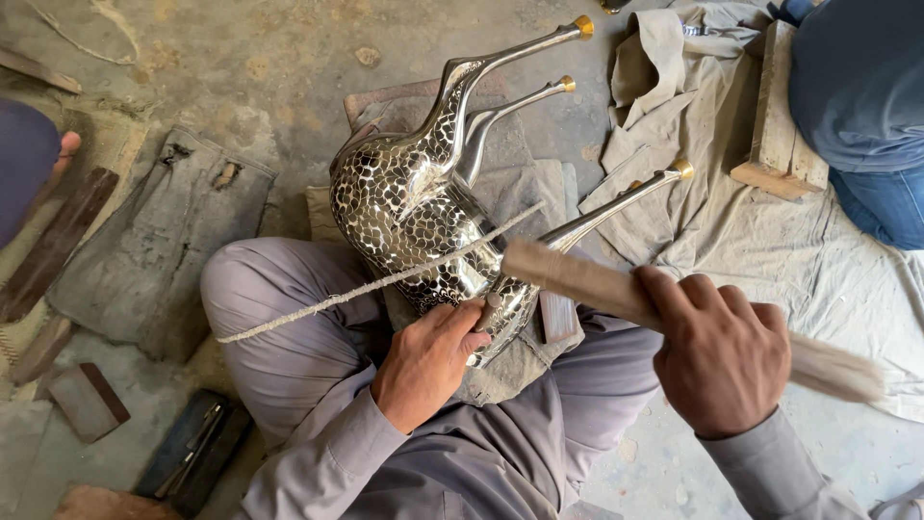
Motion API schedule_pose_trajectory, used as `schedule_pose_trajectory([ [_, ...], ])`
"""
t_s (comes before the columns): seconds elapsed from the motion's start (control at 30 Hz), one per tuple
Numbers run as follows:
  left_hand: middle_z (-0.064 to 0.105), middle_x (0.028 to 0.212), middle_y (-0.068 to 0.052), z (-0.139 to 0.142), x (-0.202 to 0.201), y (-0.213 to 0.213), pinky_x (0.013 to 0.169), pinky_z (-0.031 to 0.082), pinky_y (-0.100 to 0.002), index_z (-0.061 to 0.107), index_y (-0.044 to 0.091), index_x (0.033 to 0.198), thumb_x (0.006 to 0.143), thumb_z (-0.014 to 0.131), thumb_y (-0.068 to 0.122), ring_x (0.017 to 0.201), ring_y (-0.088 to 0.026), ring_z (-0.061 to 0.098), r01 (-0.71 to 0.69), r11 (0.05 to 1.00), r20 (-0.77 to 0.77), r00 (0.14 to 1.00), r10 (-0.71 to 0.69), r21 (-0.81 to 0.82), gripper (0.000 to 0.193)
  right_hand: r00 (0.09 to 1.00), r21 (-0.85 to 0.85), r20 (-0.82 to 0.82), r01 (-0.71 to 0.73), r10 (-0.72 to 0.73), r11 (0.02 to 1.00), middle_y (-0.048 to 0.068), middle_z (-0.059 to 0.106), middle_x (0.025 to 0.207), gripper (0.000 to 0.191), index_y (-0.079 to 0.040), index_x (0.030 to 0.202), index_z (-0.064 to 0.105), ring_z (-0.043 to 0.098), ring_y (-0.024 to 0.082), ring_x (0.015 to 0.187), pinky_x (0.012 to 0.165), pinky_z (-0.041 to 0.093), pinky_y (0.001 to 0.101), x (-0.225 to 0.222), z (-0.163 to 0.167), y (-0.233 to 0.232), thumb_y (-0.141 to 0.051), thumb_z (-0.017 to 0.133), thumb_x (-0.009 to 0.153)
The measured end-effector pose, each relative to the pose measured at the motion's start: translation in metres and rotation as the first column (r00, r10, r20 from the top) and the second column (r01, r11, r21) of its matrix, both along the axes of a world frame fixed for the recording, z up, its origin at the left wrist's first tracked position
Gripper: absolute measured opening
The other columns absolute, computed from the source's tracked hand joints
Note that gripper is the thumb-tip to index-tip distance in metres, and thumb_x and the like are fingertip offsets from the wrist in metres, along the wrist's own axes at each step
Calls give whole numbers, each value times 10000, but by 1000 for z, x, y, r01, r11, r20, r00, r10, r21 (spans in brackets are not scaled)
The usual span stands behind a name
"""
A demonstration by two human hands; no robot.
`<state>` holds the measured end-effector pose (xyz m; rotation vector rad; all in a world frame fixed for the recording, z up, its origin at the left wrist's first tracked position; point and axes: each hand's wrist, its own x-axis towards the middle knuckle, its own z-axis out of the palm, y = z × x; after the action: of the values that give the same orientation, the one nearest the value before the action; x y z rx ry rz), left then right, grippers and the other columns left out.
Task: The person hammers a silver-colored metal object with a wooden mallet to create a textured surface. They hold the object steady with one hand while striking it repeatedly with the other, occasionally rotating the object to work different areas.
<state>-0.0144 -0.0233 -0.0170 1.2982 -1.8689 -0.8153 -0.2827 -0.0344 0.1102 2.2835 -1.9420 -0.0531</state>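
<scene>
so this is the tapping/chasing stage on a shiny metal animal figure (pixel 414 207), looks like a deer or horse body lying on its side across the person's lap, patterned all over with a scale-like mosaic. its four legs (pixel 525 48) stick out toward the far right, each ending in a brass-coloured tip.

left hand (pixel 423 361) is curled around a small punch or chisel (pixel 489 310), fingers closed on it, with the tip set against the near end of the figure's body. right hand (pixel 722 351) is closed in a full fist around a long wooden stick mallet (pixel 577 279), which is blurred, so i'd say it's mid swing. the stick's left end is just above the punch, not quite on it as far as i can tell.

a rough cord (pixel 375 284) runs from the left knee across the body of the figure, seems to be strapping it down. under the figure there's a folded grey cloth pad (pixel 510 361).

my read: the pattern is being worked punch by punch, and the next strike needs the stick landing square on the punch head while the left hand keeps the tip from skating on that polished surface.

around it: a dusty concrete floor (pixel 289 58), a crumpled beige cloth (pixel 731 221) at right, a wooden block (pixel 780 125) far right, another person's blue trouser leg (pixel 866 96) in the far right corner, a dark tool case (pixel 192 448) near left.
</scene>
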Motion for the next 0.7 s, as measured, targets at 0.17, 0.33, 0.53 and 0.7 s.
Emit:
schedule_pose_trajectory([
  [0.17, 677, 890, -109, -1, -1, -4, 567, 584, -351, 627, 26, 1237, 936, 720, 198, 690, -220, 696, 31, 999, -30, 999, -32, -12, 359, 787, 216, 560, 165, -261, 962, 175, 699, 903, 580, -60, 1370, 547, 702, 352, 838, 726, 540, 441, 6, 8, 1, -99, 753, 829],
  [0.33, 676, 894, -106, 1, 0, -5, 553, 584, -342, 630, 30, 1224, 935, 714, 196, 687, -213, 694, 40, 999, -39, 998, -40, 1, 343, 872, 53, 479, 91, -105, 994, 147, 697, 917, 541, -79, 1318, 573, 703, 333, 786, 695, 531, 456, 11, 9, 4, -42, 684, 790],
  [0.53, 665, 869, -111, 6, 2, -6, 550, 569, -371, 633, 45, 1220, 933, 716, 189, 677, -233, 686, 52, 998, -31, 998, -51, 22, 332, 804, 105, 573, 119, -158, 987, 50, 725, 898, 445, -103, 1193, 581, 715, 236, 810, 714, 529, 398, 13, 13, 5, -87, 723, 772],
  [0.7, 663, 889, -122, 8, 4, -6, 560, 567, -378, 619, 28, 1199, 940, 715, 181, 699, -251, 685, 58, 997, -53, 997, -61, -60, 316, 957, -3, 288, 32, -29, 999, 35, 736, 895, 478, -154, 1226, 645, 709, 243, 806, 723, 509, 415, 13, 12, 7, -75, 730, 763],
])
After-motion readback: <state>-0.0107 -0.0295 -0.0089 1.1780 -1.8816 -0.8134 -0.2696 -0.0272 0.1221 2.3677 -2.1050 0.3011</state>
